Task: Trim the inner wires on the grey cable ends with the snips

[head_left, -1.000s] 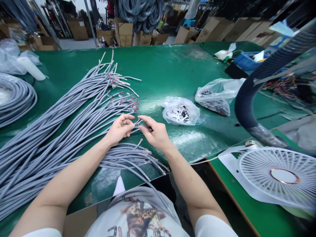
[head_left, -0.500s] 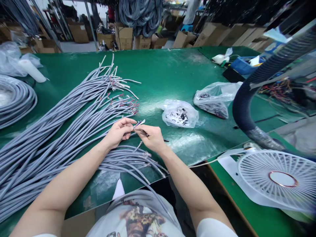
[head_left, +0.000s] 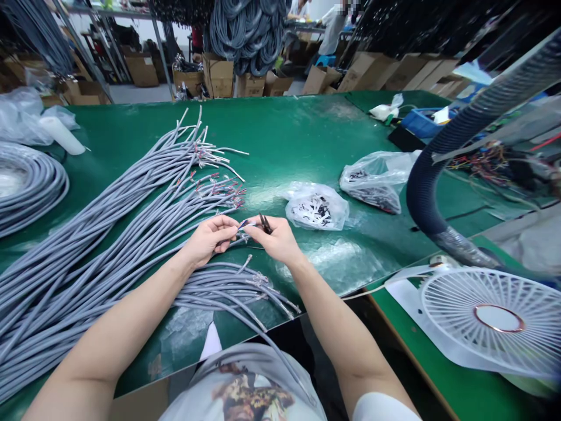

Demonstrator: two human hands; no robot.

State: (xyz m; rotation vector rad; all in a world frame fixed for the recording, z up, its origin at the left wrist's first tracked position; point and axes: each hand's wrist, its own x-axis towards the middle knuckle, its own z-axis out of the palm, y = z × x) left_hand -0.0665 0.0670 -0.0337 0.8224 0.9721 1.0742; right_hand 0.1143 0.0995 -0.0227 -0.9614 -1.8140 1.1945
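My left hand pinches the stripped end of a grey cable, whose thin blue and white wires show at the fingertips. Right beside it, my right hand has its thumb and fingers closed at the same wire ends. Dark tweezers are tucked in that hand, their two prongs pointing up and away. Under and beside my left forearm lies a large bundle of grey cables, with red and white stripped ends. A nearer group of cables lies just below my hands.
Beyond my right hand sits a clear bag of small white and black pieces. Behind it is another bag. A dark flexible hose arches at right, above a white fan. Coiled cable lies far left.
My right hand has turned, and the tweezers in it now point up and away rather than lying across the palm. Both hands stay together at the wire ends. The view has tilted slightly upward.
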